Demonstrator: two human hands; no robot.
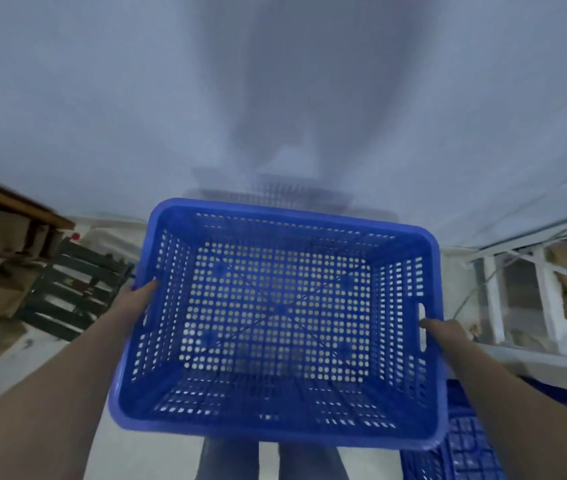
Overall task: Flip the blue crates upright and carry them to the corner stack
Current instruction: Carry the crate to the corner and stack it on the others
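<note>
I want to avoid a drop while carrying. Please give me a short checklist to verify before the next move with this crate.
1. Blue crate upright, opening up: ok.
2. Left hand holds the left wall: ok, though fingers are hidden.
3. Right hand grips at the handle slot: ok.
4. Crate empty: ok.
5. Path ahead: cannot tell, the view is blurred.
6. Floor near the feet: not ok, another blue crate lies at the lower right.

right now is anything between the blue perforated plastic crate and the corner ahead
Nothing visible blocks the way. The blue perforated plastic crate is held upright, left hand and right hand gripping its short sides. Beyond its far rim sits a blurred perforated shape, possibly the stack, against the pale wall.
</note>
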